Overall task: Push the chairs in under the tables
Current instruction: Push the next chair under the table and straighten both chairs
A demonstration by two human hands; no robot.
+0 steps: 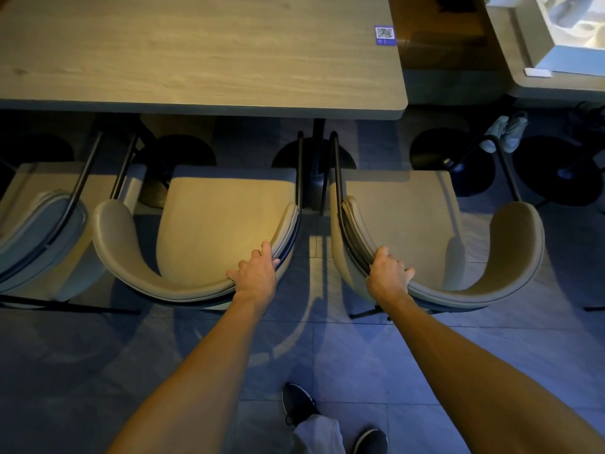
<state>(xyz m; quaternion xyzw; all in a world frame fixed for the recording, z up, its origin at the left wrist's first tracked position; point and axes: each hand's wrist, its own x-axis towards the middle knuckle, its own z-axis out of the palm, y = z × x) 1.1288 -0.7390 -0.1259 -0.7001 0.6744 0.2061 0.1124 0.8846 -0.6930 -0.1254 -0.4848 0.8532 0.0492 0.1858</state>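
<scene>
Both hands (254,273) on two chair backs (183,286), seats bare.

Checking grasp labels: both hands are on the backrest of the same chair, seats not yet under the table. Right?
Not quite. The head view shows the hands on two different chairs: the left hand grips the backrest of the middle chair, the right hand grips the backrest of the right chair. The rest holds: both seats sit short of the table edge.

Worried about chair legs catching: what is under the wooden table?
Under the wooden table: a black pedestal post on round bases. The tabletop hides whatever lies further in.
</scene>
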